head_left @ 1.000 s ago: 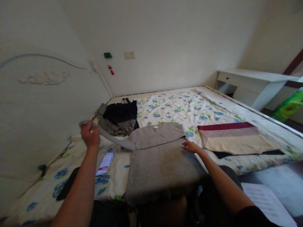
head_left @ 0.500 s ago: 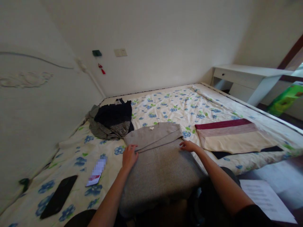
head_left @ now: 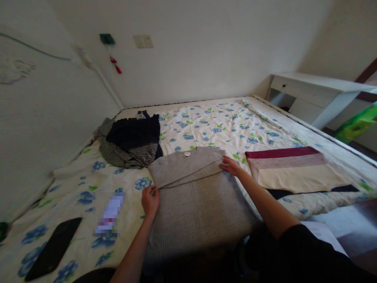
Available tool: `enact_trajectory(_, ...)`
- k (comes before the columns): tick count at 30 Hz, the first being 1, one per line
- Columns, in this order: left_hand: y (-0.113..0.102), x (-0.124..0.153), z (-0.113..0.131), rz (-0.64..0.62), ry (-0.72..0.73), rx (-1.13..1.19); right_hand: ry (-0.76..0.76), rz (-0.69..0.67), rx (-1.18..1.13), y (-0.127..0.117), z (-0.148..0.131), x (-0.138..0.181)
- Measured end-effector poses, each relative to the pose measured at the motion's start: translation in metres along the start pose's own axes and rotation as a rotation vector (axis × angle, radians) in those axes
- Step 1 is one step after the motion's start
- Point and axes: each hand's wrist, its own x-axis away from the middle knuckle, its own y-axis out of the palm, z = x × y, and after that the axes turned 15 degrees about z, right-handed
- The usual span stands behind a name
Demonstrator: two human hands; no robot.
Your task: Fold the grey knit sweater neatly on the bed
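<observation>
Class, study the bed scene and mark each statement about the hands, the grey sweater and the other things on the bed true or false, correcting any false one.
1. The left hand pinches the grey sweater at its left edge. True.
2. The right hand holds the black phone. False: it rests on the sweater's right edge.
3. The striped folded garment lies right of the sweater. True.
4. The dark clothes pile sits on the white desk. False: it lies on the bed.

Left hand (head_left: 150, 200) and right hand (head_left: 231, 165) grasp the grey sweater's (head_left: 194, 188) edges.
</observation>
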Motion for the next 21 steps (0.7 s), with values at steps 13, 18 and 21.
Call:
enact_trajectory(13, 0.002, 0.002, -0.012, 0.161, -0.22, 0.007, -0.004, 0.003, 0.107, 0.015, -0.01, -0.015)
enact_trajectory(18, 0.01, 0.002, -0.01, 0.23, -0.211, -0.058, -0.02, 0.003, 0.332, -0.043, -0.008, 0.005)
enact_trajectory(21, 0.01, 0.001, -0.009, 0.204, -0.239, -0.051, -0.097, 0.036, 0.46, -0.052, 0.004, 0.016)
